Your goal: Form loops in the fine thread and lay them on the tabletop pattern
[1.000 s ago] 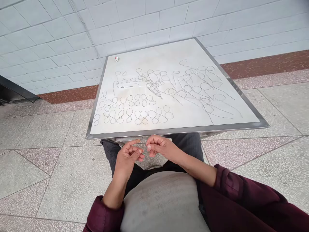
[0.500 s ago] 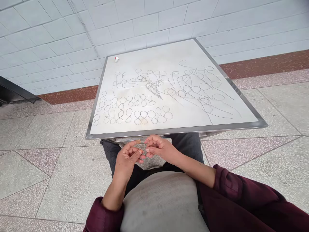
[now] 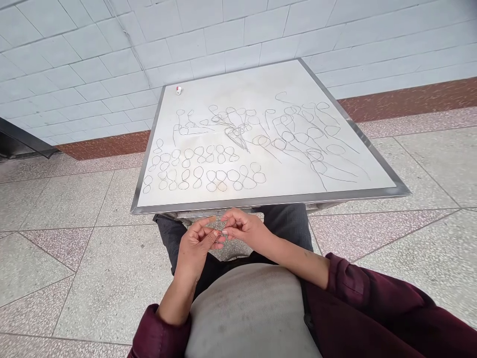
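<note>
Wire loops on a white, metal-edged table (image 3: pixel 257 202); both hands meet at lower centre, off its near edge.
Left of frame: figure-eight wires (image 3: pixel 221 181) in rough rows, looking finished. Upper left: small white-and-red item (image 3: pixel 179 90), any lettering too small to read; no other writing or brand seen. Lower centre: left hand (image 3: pixel 196 241), forefinger extended, thumb closed against a finger, seemingly pinching a fine wire (image 3: pixel 220 232); right hand (image 3: pixel 248 228) curled just beside, thumb and forefinger near its tip, grip cannot be told. Centre to right: single-loop wires (image 3: pixel 316 154), long-tailed, overlapping, probably not yet doubled.
</note>
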